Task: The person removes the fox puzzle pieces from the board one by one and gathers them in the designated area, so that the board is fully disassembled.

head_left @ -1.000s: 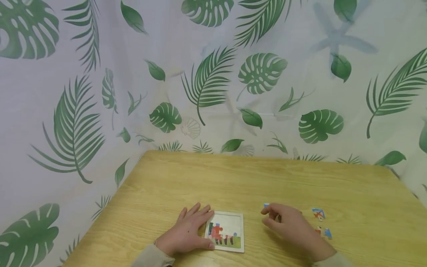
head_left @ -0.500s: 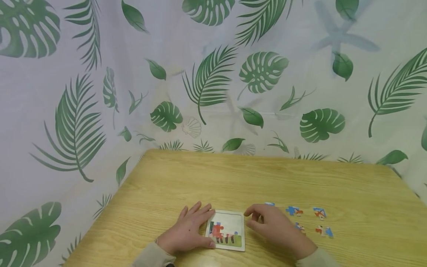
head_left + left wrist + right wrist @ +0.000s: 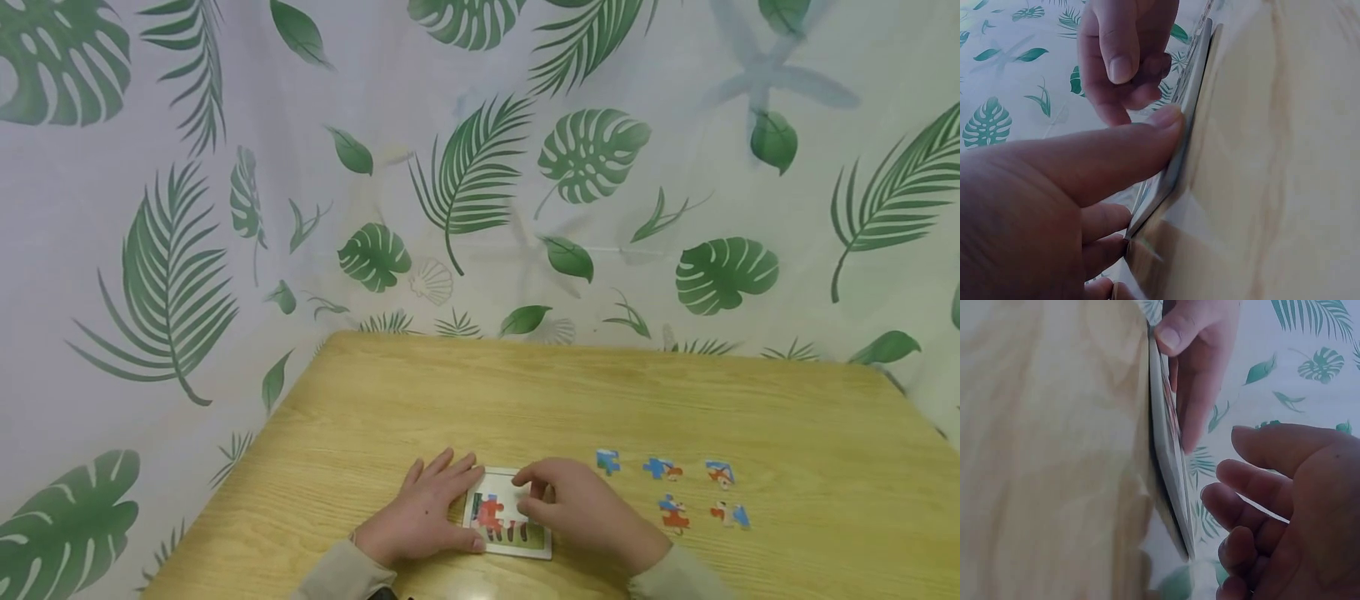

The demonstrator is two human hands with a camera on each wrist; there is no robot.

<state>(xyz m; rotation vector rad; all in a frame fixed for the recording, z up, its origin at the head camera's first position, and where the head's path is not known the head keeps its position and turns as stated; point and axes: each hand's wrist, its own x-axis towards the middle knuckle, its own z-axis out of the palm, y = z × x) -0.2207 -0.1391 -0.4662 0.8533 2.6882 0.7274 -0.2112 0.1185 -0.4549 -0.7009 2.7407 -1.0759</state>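
A small square puzzle tray with a white frame lies on the table, its lower part and left side filled with picture pieces showing red shapes, dark stripes and green. My left hand rests at the tray's left side, fingers spread and fairly straight, the thumb lying along the near rim. Over the tray's right part hovers my right hand, thumb and forefinger apart with nothing visible between them. The right wrist view shows that hand's fingers loosely bent, apart from the tray edge.
Several loose jigsaw pieces lie right of the tray: a blue one, blue-and-red ones behind, and two nearer ones, a red-and-blue piece and a blue-and-white piece. A leaf-print curtain borders the wooden table.
My right hand has moved left from beside the loose pieces to over the tray, uncovering pieces it hid before. The left hand keeps its place at the tray.
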